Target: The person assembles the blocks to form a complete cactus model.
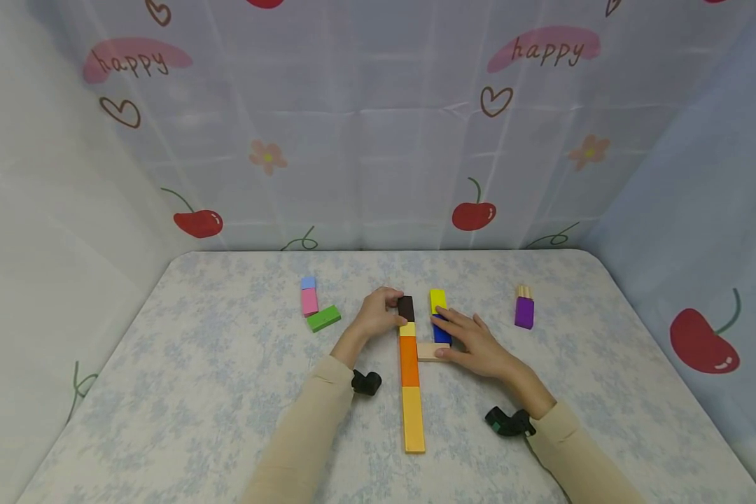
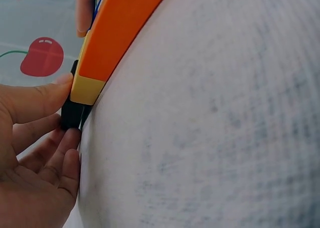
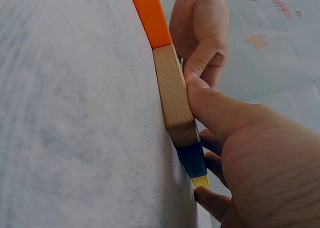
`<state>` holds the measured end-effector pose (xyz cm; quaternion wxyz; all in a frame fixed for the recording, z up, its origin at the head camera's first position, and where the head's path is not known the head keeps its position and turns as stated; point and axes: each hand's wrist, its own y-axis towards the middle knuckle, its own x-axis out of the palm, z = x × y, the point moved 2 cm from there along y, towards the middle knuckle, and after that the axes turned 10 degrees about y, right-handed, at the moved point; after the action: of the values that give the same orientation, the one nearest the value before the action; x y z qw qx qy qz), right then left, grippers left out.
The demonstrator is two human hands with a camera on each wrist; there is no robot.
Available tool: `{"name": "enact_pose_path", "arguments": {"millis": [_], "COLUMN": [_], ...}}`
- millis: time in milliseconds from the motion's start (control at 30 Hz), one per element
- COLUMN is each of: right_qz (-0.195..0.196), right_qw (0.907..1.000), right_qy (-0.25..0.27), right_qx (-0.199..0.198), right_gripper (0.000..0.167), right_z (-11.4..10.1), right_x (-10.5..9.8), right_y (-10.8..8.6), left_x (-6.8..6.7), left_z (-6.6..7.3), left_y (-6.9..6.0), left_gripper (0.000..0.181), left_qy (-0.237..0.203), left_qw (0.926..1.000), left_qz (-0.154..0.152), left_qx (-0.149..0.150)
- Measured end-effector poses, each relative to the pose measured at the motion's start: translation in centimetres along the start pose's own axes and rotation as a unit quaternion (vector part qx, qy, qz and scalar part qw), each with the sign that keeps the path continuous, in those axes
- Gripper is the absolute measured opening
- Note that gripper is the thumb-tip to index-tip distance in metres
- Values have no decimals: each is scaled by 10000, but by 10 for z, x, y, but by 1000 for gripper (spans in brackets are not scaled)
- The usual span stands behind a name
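Observation:
My left hand (image 1: 378, 313) pinches a dark brown block (image 1: 406, 309) between thumb and fingers, at the far end of a line of blocks. Below it in that line come a small pale yellow block (image 1: 407, 329), an orange block (image 1: 409, 361) and a long yellow block (image 1: 413, 420). With its thumb, my right hand (image 1: 479, 347) touches a plain wooden block (image 3: 172, 86) lying crosswise against the orange one. Its other fingers rest over a blue block (image 1: 442, 330) and near a yellow block (image 1: 437, 299) beyond it, partly covering both.
Left of the hands lie a light blue block (image 1: 308, 283), a pink block (image 1: 309, 302) and a green block (image 1: 324, 318). On the right is a purple block (image 1: 524, 313) with pale sticks at its far end. A patterned curtain (image 1: 359, 175) hangs behind the table.

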<state>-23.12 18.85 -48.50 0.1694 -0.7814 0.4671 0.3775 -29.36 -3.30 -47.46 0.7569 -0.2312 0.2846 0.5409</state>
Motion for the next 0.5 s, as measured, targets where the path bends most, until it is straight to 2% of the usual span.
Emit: {"name": "enact_pose_path", "arguments": {"millis": [500], "right_qz": [-12], "right_qw": [10000], "right_qy": [-5], "right_qx": [3], "right_gripper": [64], "right_z": [1], "right_x": [0], "right_y": [0], "left_x": [1], "left_z": [-3], "left_y": [2], "left_gripper": [54], "left_qy": [3], "left_qw": [10000], "left_qz": [-36], "left_qx": [-69]}}
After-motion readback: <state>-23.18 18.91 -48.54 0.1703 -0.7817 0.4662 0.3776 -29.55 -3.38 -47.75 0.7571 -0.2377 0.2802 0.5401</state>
